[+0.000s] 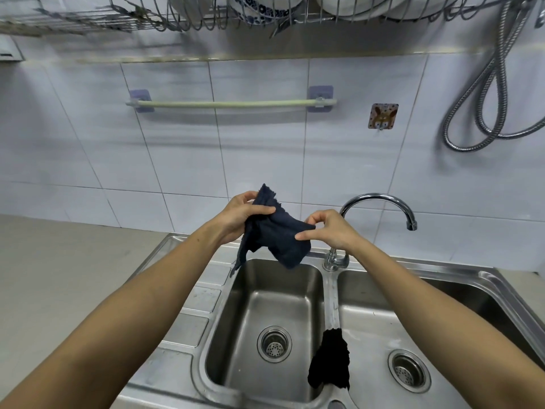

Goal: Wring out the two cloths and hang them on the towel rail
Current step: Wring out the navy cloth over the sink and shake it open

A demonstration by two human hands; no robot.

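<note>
A dark blue cloth [277, 234] hangs crumpled in the air above the left basin of the steel sink [330, 293]. My left hand [241, 215] grips its upper left part, thumb across the fabric. My right hand [327, 228] pinches its right edge between thumb and fingers. A second, black cloth [331, 360] lies draped over the divider between the two basins. The pale green towel rail [230, 104] runs across the tiled wall above, with nothing on it.
A chrome tap [380, 202] arches behind my right hand. A wire dish rack [265, 13] with bowls hangs overhead. A metal shower hose [483, 107] loops on the right wall beside a sticker hook [382, 116]. Grey counter [59, 261] lies at left.
</note>
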